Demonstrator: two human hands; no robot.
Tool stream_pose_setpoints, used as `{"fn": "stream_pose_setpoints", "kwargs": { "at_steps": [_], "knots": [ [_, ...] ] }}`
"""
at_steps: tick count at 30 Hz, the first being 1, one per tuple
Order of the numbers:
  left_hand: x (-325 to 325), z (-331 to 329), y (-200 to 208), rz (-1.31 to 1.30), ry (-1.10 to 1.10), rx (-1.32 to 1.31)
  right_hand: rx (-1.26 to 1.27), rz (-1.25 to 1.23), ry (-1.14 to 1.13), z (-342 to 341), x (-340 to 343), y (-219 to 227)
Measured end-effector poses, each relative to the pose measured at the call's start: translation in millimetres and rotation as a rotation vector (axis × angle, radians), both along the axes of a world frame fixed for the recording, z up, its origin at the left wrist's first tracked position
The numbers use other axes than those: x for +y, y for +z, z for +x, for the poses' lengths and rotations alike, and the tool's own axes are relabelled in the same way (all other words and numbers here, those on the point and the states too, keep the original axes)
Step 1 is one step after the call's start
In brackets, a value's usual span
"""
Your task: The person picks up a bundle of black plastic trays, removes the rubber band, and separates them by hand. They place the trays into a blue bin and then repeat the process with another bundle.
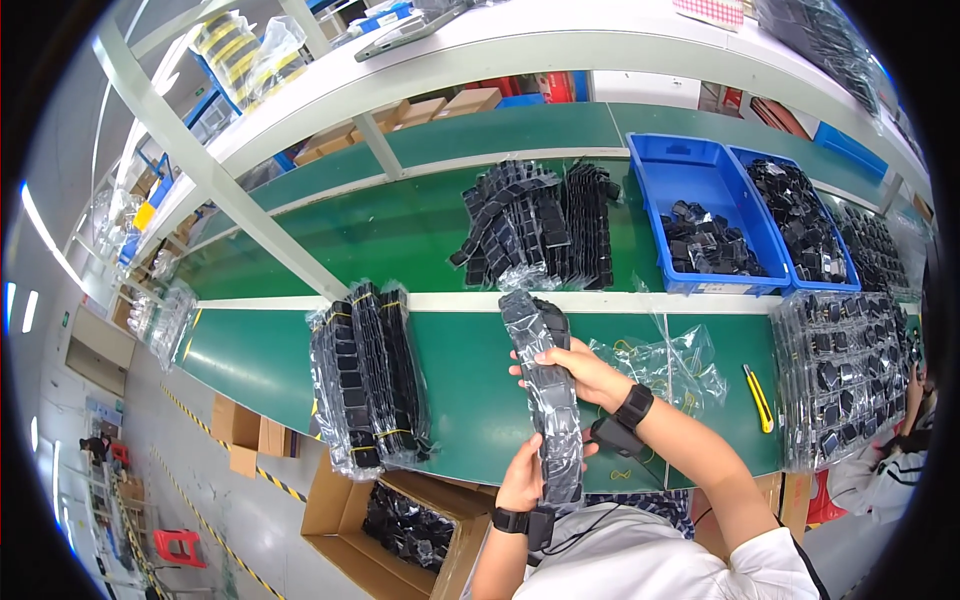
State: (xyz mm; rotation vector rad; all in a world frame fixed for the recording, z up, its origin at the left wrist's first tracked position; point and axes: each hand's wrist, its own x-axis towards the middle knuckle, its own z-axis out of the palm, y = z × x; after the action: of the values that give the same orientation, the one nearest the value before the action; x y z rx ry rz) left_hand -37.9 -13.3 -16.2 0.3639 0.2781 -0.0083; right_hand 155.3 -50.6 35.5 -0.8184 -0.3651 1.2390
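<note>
A long stack of black parts in clear plastic strips (553,400) is between my hands, tilted over the green table (465,340). My left hand (522,475) grips its near end, fingers wrapped round the edge. Farther up, my right hand (585,372) is closed on the same stack, with the thumb across its top face. Left of it stand bundles of similar strips (368,375) tied with yellow bands. Beyond it lies a pile of loose strips (515,220). Crumpled clear bags (690,370) with yellow bands lie right of my right hand.
A yellow utility knife (758,398) lies toward the right. Two blue bins (650,215) with small black parts stand at the back right. More bagged strips (835,380) are stacked at far right. An open cardboard box (335,515) sits below the near edge; a white frame post (245,210) rises at left.
</note>
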Motion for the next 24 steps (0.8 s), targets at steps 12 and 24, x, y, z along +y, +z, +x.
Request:
{"fn": "stream_pose_setpoints", "kwargs": {
  "at_steps": [12, 24],
  "knots": [
    [-15, 7, 30, -0.015, -0.050, 0.105, -0.796, -0.619, 0.236, 33, -30, 1],
    [-22, 14, 53, 0.031, 0.042, 0.254, -1.708, 0.271, 0.258, -42, -113, 87]
  ]
}}
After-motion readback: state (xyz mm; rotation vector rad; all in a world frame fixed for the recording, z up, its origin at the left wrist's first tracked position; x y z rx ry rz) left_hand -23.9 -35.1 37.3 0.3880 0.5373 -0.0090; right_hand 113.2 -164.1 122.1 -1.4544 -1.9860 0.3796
